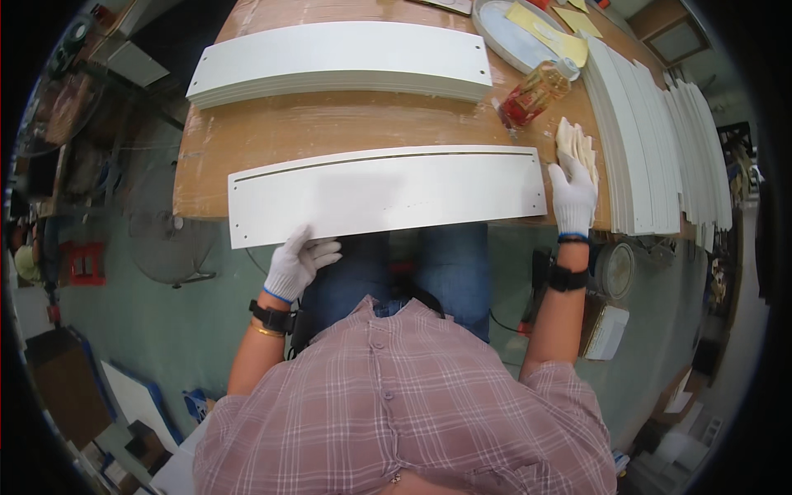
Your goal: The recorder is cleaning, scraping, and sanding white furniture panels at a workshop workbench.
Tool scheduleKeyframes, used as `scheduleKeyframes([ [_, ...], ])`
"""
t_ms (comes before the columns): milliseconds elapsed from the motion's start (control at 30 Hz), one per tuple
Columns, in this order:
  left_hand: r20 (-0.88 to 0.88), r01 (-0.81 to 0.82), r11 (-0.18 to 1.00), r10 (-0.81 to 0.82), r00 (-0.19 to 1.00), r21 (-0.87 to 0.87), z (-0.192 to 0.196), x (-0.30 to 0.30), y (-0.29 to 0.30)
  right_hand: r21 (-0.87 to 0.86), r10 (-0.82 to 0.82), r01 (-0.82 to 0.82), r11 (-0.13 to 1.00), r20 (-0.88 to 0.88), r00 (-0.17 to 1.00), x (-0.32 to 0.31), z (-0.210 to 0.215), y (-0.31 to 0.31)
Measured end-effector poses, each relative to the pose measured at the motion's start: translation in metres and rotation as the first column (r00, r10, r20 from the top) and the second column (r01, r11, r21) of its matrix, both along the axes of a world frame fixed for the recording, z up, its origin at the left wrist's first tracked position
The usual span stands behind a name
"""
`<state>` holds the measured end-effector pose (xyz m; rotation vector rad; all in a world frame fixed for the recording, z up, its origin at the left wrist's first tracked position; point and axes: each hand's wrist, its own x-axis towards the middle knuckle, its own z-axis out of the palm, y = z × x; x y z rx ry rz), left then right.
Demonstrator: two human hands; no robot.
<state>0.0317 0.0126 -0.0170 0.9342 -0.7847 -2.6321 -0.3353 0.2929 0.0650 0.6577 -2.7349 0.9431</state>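
Note:
A long white panel lies in front of me, with a narrow groove along its far edge and small holes at both ends. Its near edge overhangs the table. My left hand, in a white knitted glove, is at that near edge with its thumb against the panel and its other fingers apart just below the edge. Past the panel's right end, my right hand, gloved too, is closed on a folded cream cloth. Part of the cloth is hidden under the fingers.
Several white panels are stacked at the far side of the wooden table. A bottle lies near a round tray with yellow papers. More white strips line the right side. A floor fan stands at left.

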Motion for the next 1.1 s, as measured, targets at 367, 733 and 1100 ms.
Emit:
scheduleKeyframes([
  [367, 0.08, -0.104, 0.988, 0.113, 0.99, -0.114, -0.011, 0.033, -0.026, 0.628, -0.153, 0.116, 0.77, 0.006, 0.988, -0.028, -0.027, -0.112],
  [733, -0.007, -0.567, 0.821, 0.568, 0.823, -0.068, 0.014, 0.045, -0.051, -0.073, 0.1, -0.096, 0.993, 0.042, 0.994, -0.009, -0.027, -0.108],
  [1100, 0.122, -0.085, 0.94, 0.132, 0.984, -0.329, 0.004, 0.076, -0.061, 0.166, 0.336, -0.356, 0.92, 0.137, 0.932, 0.104, -0.024, -0.099],
])
